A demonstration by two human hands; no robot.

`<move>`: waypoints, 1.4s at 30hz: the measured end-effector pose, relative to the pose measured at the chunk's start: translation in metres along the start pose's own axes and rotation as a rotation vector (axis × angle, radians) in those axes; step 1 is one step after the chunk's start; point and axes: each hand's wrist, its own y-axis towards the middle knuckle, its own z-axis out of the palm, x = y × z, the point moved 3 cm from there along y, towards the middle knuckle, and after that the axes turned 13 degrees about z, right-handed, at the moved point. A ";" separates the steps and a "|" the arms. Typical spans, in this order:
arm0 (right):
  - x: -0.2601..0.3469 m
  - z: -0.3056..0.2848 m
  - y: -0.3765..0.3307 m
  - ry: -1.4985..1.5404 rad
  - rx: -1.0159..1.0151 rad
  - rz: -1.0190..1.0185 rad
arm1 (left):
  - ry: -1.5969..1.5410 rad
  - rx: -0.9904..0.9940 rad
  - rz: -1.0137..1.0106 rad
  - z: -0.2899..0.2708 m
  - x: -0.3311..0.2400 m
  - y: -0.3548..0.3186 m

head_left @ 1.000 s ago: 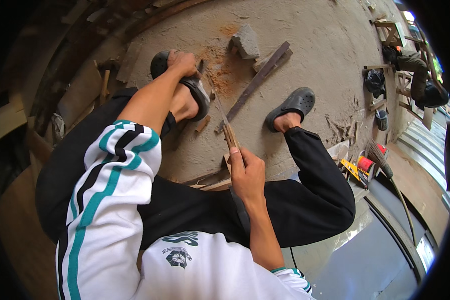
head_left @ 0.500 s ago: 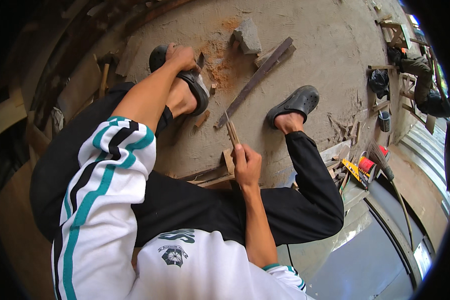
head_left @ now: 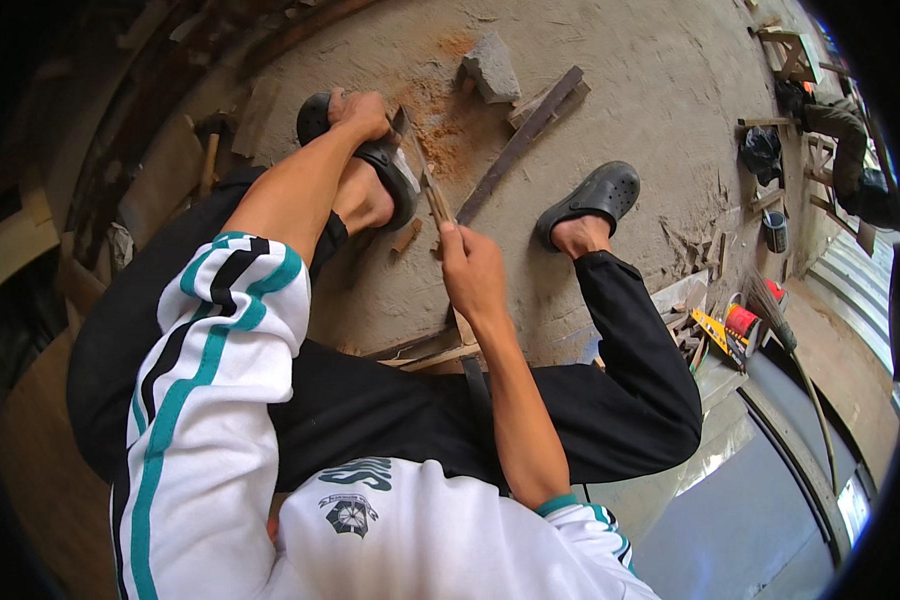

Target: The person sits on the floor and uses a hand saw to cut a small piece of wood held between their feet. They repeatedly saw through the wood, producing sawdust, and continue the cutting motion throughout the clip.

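Note:
My left hand (head_left: 362, 115) is closed over my left black clog (head_left: 395, 185), with a dark flat blade-like piece (head_left: 401, 122) jutting out past its fingers. Most of that piece is hidden by the hand and the clog. A bright pale strip shows along the clog's inner side. My right hand (head_left: 473, 268) grips the wooden handle of a slim, pointed metal tool that resembles a file (head_left: 436, 198). Its thin tip reaches up beside the dark piece; whether they touch I cannot tell. Orange-brown dust (head_left: 440, 125) lies on the floor just beyond.
A grey stone block (head_left: 492, 68) and a long dark wooden bar (head_left: 520, 145) lie ahead. My right clog (head_left: 592, 200) is planted to the right. Farther right are a yellow tool (head_left: 715, 332), a brush broom (head_left: 767, 305), a small bucket (head_left: 774, 230) and another person's leg (head_left: 842, 150).
My right hand has moved up and left, carrying the file-like tool from open floor to beside the dark piece. My left hand has stayed nearly in place.

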 end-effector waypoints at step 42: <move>-0.006 -0.014 -0.009 0.068 0.010 0.064 | 0.032 0.010 0.017 -0.009 -0.042 -0.019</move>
